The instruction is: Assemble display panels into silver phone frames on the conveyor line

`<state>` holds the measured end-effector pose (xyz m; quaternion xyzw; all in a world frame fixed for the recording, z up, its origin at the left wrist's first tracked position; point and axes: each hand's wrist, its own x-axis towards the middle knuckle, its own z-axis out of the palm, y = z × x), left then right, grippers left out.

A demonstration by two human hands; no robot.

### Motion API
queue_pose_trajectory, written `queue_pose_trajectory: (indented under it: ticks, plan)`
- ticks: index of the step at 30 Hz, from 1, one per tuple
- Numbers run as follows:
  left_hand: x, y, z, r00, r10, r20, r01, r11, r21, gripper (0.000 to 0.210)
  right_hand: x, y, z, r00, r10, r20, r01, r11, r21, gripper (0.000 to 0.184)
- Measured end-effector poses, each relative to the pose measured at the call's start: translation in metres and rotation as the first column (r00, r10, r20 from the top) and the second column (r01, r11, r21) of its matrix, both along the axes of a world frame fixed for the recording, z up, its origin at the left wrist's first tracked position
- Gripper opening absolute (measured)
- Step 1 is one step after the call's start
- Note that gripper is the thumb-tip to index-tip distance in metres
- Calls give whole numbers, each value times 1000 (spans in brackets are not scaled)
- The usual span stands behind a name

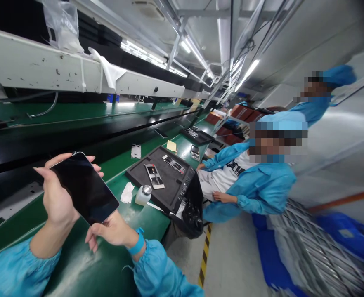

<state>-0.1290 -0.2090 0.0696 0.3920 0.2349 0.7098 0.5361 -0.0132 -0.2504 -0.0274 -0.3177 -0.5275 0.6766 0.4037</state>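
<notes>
A smartphone (86,187) with a dark, unlit screen is held over the green bench, tilted, its glass facing me. My left hand (56,194) is closed round its left side, with fingertips showing past the far edge. At the phone's lower right corner, my right hand (110,231) grips the near edge, thumb in front and part of the fingers hidden behind. A blue wrist strap (137,242) circles my right wrist. Just beyond the phone stand a small bottle with a metal cap (143,195) and a crumpled white wipe (127,192).
A dark foam tray (138,169) carries two opened phone bodies. Past it lie a metal plate (136,151), a yellow paper (171,146) and another tray (197,135). A black bag (192,218) hangs at the bench edge. A seated co-worker (247,177) in blue is to the right.
</notes>
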Motion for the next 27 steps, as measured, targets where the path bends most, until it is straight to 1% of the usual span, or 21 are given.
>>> queue_pose_trajectory:
  ticks: [2,4,6,7,9,11,13,15,18,20,22,23,25,27]
  plan:
    - [-1,2,-3,1000,-2,2,2,1000,29,45,-6,0,1,1000,-3,-22,3,1000,-11,77]
    - [-3,4,-6,1000,-13,10,12,999,36,46,-10,-2,3,997,-79,16,79,997,-25,75]
    - [-4,7,-8,998,-53,17,53,998,16,49,-11,-3,5,985,-160,69,161,987,-16,72]
    - [-4,9,-8,998,-63,21,63,998,2,50,-10,-3,6,980,-181,86,182,983,-8,70]
    - [-4,11,-8,998,-53,32,53,998,-17,52,-4,-3,6,982,-155,103,155,988,6,71]
    - [-3,13,-6,999,-52,16,53,998,-39,52,7,0,5,984,-141,111,137,990,41,77]
    - [-1,14,-5,997,-75,-3,74,994,-82,51,22,1,3,974,-197,113,187,978,91,85]
    - [2,14,-6,996,-94,-10,91,987,-136,52,34,2,0,959,-252,127,237,964,122,87]
    - [8,14,-10,992,-127,-24,119,971,-208,52,42,-2,-8,965,-206,162,189,975,116,86]
    - [13,19,-16,986,-160,-42,144,954,-263,52,47,-8,-11,968,-190,163,170,977,131,88]
    - [18,32,-22,987,-157,-34,140,942,-305,51,60,-14,-13,958,-236,160,208,962,174,91]
    - [22,42,-25,990,-142,-22,128,940,-316,50,72,-17,-13,944,-284,166,250,947,202,92]
    - [30,68,-32,995,-104,-7,96,940,-326,51,107,-21,-11,895,-405,188,354,900,254,91]
    - [43,97,-37,993,-112,-19,100,942,-319,55,153,-19,-9,816,-532,224,462,835,300,88]
